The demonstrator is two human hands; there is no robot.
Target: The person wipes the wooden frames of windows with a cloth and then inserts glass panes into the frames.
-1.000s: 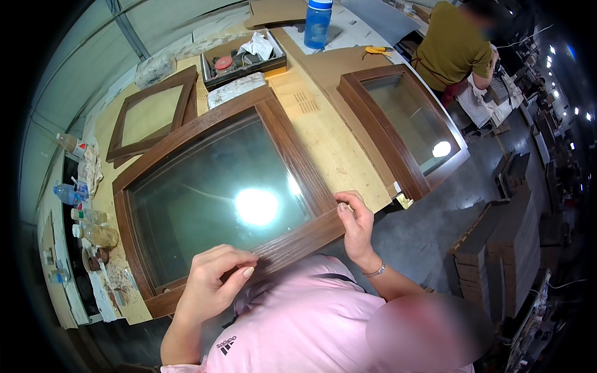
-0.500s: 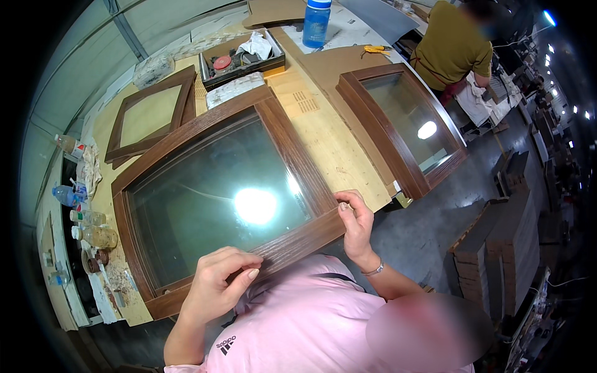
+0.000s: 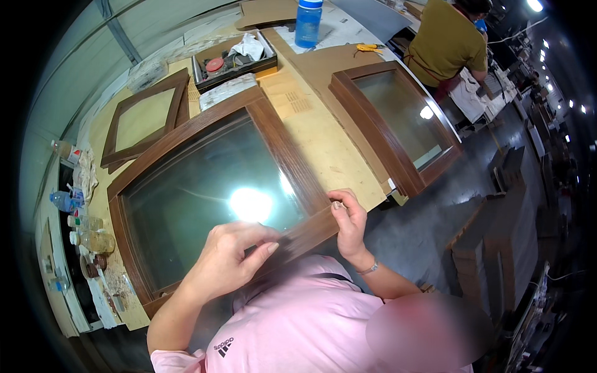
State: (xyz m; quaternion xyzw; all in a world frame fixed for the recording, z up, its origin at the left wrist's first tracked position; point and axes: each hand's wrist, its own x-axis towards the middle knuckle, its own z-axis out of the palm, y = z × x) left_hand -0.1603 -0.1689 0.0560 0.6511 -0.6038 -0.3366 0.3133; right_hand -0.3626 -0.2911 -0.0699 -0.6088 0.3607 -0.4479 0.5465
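Note:
A large brown wooden frame with a glass pane (image 3: 205,180) lies in front of me, its wood-grained near rail (image 3: 301,239) toward my body. My left hand (image 3: 236,255) is over that rail, fingers bent and pressed together, thumb curled close below them. Its fingertips are blurred, and whatever they may hold is hidden. My right hand (image 3: 349,224) grips the frame's near right corner, thumb on the wood and fingers bent at its edge.
A narrower glazed wooden frame (image 3: 407,124) lies on cardboard to the right. Bare frames (image 3: 112,133), a tool box (image 3: 233,76), yellow-handled pliers (image 3: 368,48) and a blue bottle (image 3: 308,25) stand farther back. Bottles (image 3: 93,241) line the left. A person (image 3: 444,46) works at the far right.
My left hand has moved right and a little away from me along the near rail. My right hand stays at the corner. The whole view has shifted slightly.

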